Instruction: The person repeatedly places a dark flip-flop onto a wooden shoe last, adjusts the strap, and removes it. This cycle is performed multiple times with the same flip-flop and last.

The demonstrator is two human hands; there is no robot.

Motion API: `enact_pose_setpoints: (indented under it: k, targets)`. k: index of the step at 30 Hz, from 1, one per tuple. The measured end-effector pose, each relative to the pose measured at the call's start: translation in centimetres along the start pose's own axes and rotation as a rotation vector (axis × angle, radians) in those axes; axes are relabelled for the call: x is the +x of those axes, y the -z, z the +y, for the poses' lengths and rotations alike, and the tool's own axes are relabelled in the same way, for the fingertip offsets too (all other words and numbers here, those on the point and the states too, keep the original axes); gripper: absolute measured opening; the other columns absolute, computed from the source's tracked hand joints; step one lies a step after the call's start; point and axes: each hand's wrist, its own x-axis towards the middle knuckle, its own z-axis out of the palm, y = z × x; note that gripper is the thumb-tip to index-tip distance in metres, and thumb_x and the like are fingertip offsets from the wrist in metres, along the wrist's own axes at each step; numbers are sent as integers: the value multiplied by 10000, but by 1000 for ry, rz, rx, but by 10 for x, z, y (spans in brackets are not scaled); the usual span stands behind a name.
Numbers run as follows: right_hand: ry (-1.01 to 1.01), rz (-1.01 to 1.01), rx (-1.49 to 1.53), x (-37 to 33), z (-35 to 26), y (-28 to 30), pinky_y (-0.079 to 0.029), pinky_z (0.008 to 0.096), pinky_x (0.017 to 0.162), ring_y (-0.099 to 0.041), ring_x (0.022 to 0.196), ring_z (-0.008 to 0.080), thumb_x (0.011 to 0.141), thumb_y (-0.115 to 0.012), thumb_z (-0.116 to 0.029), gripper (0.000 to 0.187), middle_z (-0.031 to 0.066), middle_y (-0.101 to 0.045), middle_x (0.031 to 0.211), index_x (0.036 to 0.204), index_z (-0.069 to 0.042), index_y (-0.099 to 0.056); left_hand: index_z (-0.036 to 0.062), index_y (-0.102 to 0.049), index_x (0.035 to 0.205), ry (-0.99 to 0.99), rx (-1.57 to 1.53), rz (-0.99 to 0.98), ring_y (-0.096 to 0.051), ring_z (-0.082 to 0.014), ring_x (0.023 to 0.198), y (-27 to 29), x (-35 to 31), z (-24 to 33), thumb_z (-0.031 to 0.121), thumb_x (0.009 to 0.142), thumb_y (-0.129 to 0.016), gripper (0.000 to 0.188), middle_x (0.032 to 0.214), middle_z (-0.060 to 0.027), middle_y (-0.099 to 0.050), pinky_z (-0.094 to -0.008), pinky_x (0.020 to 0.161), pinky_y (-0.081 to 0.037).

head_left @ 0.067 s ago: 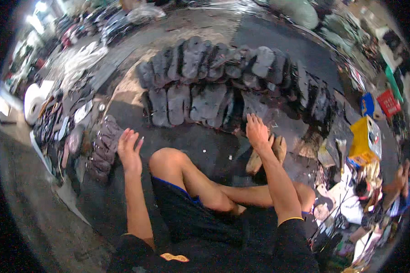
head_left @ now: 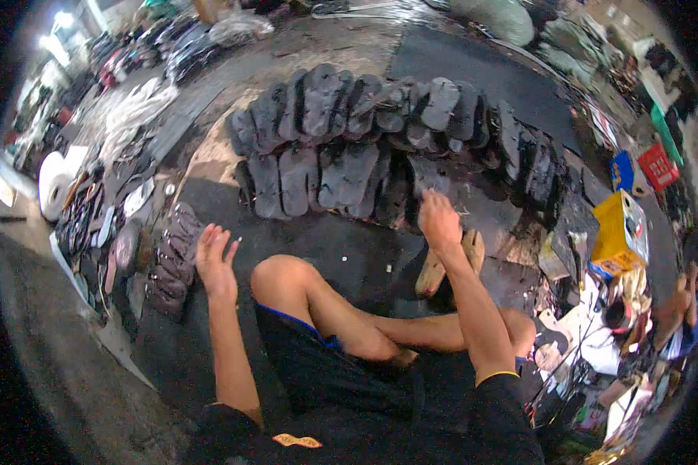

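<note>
My right hand reaches forward, its fingers curled at the near end of a dark flat shoe sole. The fingertips are partly hidden behind the hand. Just below it lie two tan foot-shaped pieces that look like shoe lasts, partly behind my forearm. My left hand is raised on the left, fingers apart. A tiny white bit shows by its fingertips; I cannot tell if it touches them. Beside that hand runs a row of dark brown sandal-like pieces. Further ahead, many dark soles stand leaning in two curved rows.
At right are a yellow box, a red box and a heap of scraps. Another person's limb shows at the far right edge. A white roll and loose strips lie at left. My crossed legs fill the near middle.
My right fingers have curled in at the sole, from a straighter reach. My left hand is nearly unchanged, and the whole view has shifted slightly.
</note>
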Motion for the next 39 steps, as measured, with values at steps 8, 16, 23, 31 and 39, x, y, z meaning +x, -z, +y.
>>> enact_pose_setpoints:
  k: [8, 16, 23, 31, 39]
  targets:
    - [-661, 245, 1039, -71, -87, 211, -584, 336, 842, -689, 915, 194, 1073, -656, -127, 259, 75, -716, 1034, 1276, 33, -682, -5, -530, 1497, -150, -112, -452, -576, -257, 1386, -91, -96, 25, 22, 995, -710, 535, 1522, -141, -562, -431, 1183, -463]
    - [-458, -32, 1213, -162, -129, 201, -493, 401, 1132, -641, 1289, 298, 978, -707, 5, 434, 127, -683, 1359, 1399, 10, -600, -1, -656, 1393, -270, 68, -1003, -726, -265, 1192, -156, -192, 73, -32, 957, -721, 442, 1512, -183, -582, -377, 1030, -588]
    - [93, 168, 1089, -114, -126, 275, -556, 523, 1101, -741, 1180, 368, 832, -877, -36, 353, 235, -758, 1221, 1137, 43, -720, 28, -766, 1139, -766, 297, -927, -775, -401, 1112, -155, -221, 72, 174, 903, -848, 289, 1173, -218, -775, -565, 1077, -563]
    - [0, 23, 1015, -102, -133, 292, -585, 500, 1046, -740, 1171, 371, 726, -872, 8, 467, 191, -765, 1162, 1166, 19, -717, 22, -675, 1158, -578, 341, -1242, -737, -371, 1142, -150, -203, 71, -32, 745, -800, 435, 1183, -172, -764, -500, 1042, -573]
    - [-514, -23, 1362, -104, -96, 191, -524, 478, 1066, -666, 1243, 391, 748, -909, -121, 779, 245, -663, 1382, 1444, 29, -592, 15, -659, 1318, -568, 685, -1032, -719, -250, 1164, -143, -162, 35, 16, 854, -778, 479, 1331, -151, -721, -420, 1028, -572]
